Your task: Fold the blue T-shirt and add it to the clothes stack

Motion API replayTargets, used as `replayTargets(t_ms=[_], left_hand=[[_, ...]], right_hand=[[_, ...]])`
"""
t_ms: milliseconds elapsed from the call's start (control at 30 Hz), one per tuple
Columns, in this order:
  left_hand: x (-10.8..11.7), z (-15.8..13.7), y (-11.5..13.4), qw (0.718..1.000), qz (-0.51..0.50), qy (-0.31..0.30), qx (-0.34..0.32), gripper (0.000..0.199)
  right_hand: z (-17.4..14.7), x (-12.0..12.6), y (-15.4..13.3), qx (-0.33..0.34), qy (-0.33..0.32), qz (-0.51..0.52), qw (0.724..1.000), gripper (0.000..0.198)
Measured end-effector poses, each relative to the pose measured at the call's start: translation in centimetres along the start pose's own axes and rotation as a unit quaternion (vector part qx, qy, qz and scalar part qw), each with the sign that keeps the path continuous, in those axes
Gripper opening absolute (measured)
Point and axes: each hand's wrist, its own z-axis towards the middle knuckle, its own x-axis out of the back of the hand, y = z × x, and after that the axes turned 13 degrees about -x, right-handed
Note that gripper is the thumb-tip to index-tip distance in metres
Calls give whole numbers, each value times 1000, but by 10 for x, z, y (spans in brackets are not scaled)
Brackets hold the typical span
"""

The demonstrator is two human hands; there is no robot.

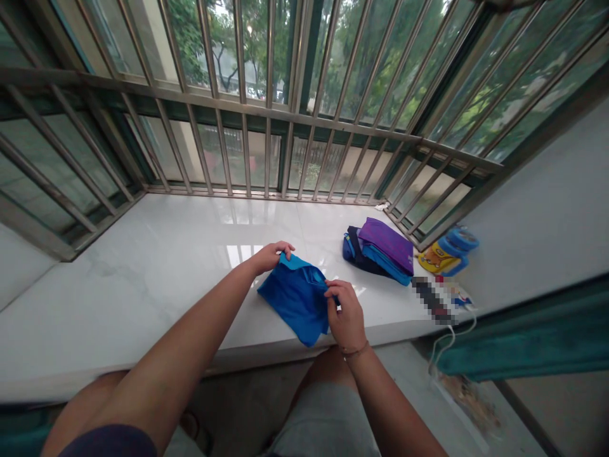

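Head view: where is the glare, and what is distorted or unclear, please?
Head view: bright reflections lie on the white ledge; head view: the window bars fan outward, likely lens distortion; head view: a pixelated patch hides something at right, the blue cloth looks fairly clear.

Clothes pile (380,251) on ledge (166,266), right of cloth (295,304)

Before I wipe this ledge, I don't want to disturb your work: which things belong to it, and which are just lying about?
In the work:
Blue cloth, between left hand and right hand
Folded fabric stack, probably: similar-looking cloth

Lying about:
Yellow-and-blue container
Dark pixelated item, nearby
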Motion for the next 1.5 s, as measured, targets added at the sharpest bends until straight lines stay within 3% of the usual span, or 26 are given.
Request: replayTargets(t_ms=[133, 233, 300, 467, 500, 600, 667, 800, 967, 1067, 1233, 1367, 1500], left_hand=[[24, -51, 7, 995, 40, -82, -34, 13], [37, -91, 1, 991, 81, -111, 5, 17], [41, -111, -5, 986, 116, -121, 25, 19], [33, -136, -17, 982, 170, -76, 22, 22], [29, -139, -18, 981, 182, -59, 19, 21], [15, -146, -24, 970, 241, -15, -3, 20], [5, -151, -28, 955, 296, 5, -25, 22], [-9, -156, -38, 917, 393, 56, -43, 27], [-10, -156, -49, 888, 444, 117, -39, 31], [-8, -156, -54, 883, 453, 117, -35, 31], [-8, -156, -58, 883, 453, 117, -30, 29], [-9, -155, -56, 885, 449, 119, -28, 28], [-8, -154, -56, 888, 444, 116, -22, 28]], right_hand=[[-47, -7, 12, 42, -119, -26, 992, 30], [-84, -13, 31, 82, -230, -76, 967, 33], [-100, -15, 40, 98, -265, -109, 953, 34], [-100, -20, 34, 90, -235, -138, 958, 25], [-95, -23, 32, 92, -225, -153, 958, 31], [-81, -37, 32, 86, -223, -216, 947, 82], [-74, -48, 40, 84, -234, -255, 934, 100], [-75, -52, 66, 144, -225, -301, 915, 85], [-80, -31, 89, 200, -228, -303, 904, 66], [-78, -19, 87, 149, -243, -271, 919, 60], [-64, 11, 59, -46, -192, -172, 965, 56], [-29, 68, 33, -197, -111, -101, 969, 37], [9, 129, 31, -257, -81, -136, 953, 44]])
